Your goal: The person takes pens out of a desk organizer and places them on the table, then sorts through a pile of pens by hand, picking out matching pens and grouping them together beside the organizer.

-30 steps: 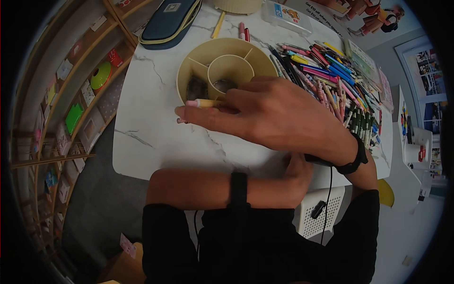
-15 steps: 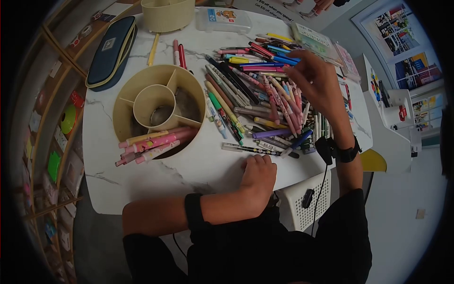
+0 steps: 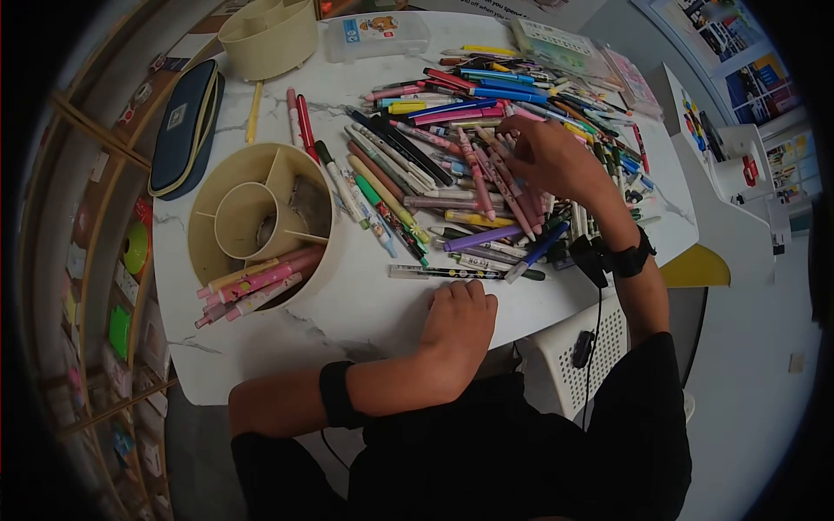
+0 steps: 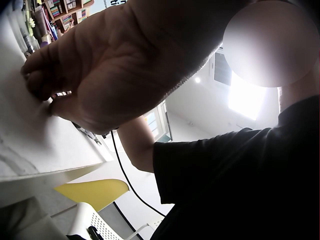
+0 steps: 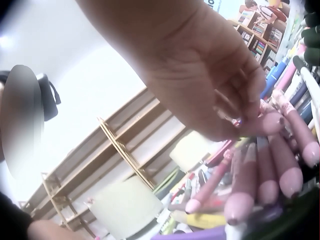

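Observation:
My right hand (image 3: 552, 156) is over the pile of pens, its bent fingers down among several pink pens (image 3: 478, 178). In the right wrist view, one pink pen (image 5: 267, 123) lies right at its fingertips; I cannot tell whether they grip it. My left hand (image 3: 460, 326) rests on the table's near edge, fingers loosely curled and holding nothing, beside a clear-barrelled pen (image 3: 434, 272). To the left stands a round cream pen organizer (image 3: 201, 252) with a central cup and dividers. Several pink pens and a yellowish one lean in its front compartment.
A dark blue pencil case (image 3: 184, 130) lies at the table's left edge. Behind are a second cream organizer (image 3: 269, 39), a clear plastic box (image 3: 378, 36) and flat packs (image 3: 565, 52). A yellow pencil (image 3: 254, 113) and two red and pink pens (image 3: 301, 122) lie nearby.
My right hand carried pink and yellowish pens to the organizer, let them go in its front compartment, then moved right to the pile. The left hand stays at the table edge. The head view shifted.

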A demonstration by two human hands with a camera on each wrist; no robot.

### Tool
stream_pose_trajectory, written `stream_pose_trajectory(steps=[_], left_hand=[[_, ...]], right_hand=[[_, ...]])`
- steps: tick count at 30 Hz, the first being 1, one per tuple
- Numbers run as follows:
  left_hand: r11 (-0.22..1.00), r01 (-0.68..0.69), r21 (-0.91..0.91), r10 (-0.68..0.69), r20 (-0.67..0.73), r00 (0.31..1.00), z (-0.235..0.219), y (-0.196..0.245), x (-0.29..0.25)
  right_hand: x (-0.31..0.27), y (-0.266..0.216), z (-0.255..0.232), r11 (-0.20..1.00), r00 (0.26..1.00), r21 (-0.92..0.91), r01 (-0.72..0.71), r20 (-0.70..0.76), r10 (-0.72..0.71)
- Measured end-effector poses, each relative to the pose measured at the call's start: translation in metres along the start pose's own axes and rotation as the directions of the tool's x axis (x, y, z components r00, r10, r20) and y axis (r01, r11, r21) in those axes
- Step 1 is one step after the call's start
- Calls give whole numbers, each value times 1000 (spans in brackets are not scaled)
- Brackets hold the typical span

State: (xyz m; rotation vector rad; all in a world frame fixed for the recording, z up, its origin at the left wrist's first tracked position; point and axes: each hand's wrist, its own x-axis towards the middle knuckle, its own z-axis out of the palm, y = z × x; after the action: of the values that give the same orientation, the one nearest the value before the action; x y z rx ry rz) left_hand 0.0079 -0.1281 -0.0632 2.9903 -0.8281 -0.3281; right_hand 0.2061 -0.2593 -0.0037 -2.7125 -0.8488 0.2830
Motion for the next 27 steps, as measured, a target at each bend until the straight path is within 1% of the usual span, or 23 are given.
stream_pose_trajectory(steps=[2,3,4,5,6,8,9,11,13,14,15,16,17,18,19,20,21,23,25,26,27], left_hand=[[1000,4,-2,-4,-2,1000,-1,-1,1],[1000,3,-9,-3,6,1000,-1,-2,2],[1000,0,-16,0,16,1000,-1,-2,2],[1000,4,-21,-3,16,1000,-1,-2,2],[1000,-2,-27,2,30,1000,-2,-3,2],[999,6,-42,-4,44,999,-4,-3,3],[999,5,-50,-2,58,998,-4,-2,4],[996,58,-71,-53,77,996,-3,-2,4],[997,26,-68,-21,80,997,-2,0,6],[997,28,-74,-22,90,996,-4,-1,6],[996,44,-82,-36,90,995,-6,-2,5],[998,27,-64,-20,104,994,-11,-3,3],[999,5,-45,1,122,992,-12,-3,2],[999,7,-48,0,126,992,-12,-3,2],[998,9,-62,-2,116,993,-11,-3,2],[997,11,-72,-4,103,995,-11,-3,2],[997,10,-70,-3,101,995,-10,-2,3],[995,58,-80,-51,83,995,-6,2,5],[995,73,-66,-68,74,995,-4,5,5],[995,83,-52,-79,69,994,-4,5,5],[995,89,-54,-85,69,994,-5,5,5]], right_hand=[[-3,7,-10,985,993,147,86,-93,-73],[-7,13,-15,919,986,370,134,-139,-87],[-13,12,-22,813,973,550,190,-219,-79],[-19,12,-27,669,955,700,250,-292,-51],[-20,18,-30,608,925,737,297,-379,8],[-27,19,-30,264,891,884,385,-431,143],[-25,49,-21,24,870,876,482,-482,101],[-23,82,-9,-263,902,868,421,-370,223],[-19,94,7,-298,899,886,354,-236,368],[-19,92,9,-300,929,901,312,-224,295],[-14,89,6,-302,933,908,290,-198,301],[-10,81,-3,-302,935,915,269,-173,310],[-3,78,-15,-302,941,903,306,-240,238],[1,60,-36,-323,954,897,301,-280,111],[3,36,-58,-344,947,891,296,-320,-13],[6,11,-74,-230,897,887,401,-431,-99],[10,-15,-84,-122,829,853,508,-523,-199],[17,-62,-87,85,664,682,726,-665,-342],[14,-111,-62,292,581,510,809,-620,-528],[12,-132,-49,288,579,510,810,-618,-532],[10,-151,-34,334,541,431,838,-579,-610]])
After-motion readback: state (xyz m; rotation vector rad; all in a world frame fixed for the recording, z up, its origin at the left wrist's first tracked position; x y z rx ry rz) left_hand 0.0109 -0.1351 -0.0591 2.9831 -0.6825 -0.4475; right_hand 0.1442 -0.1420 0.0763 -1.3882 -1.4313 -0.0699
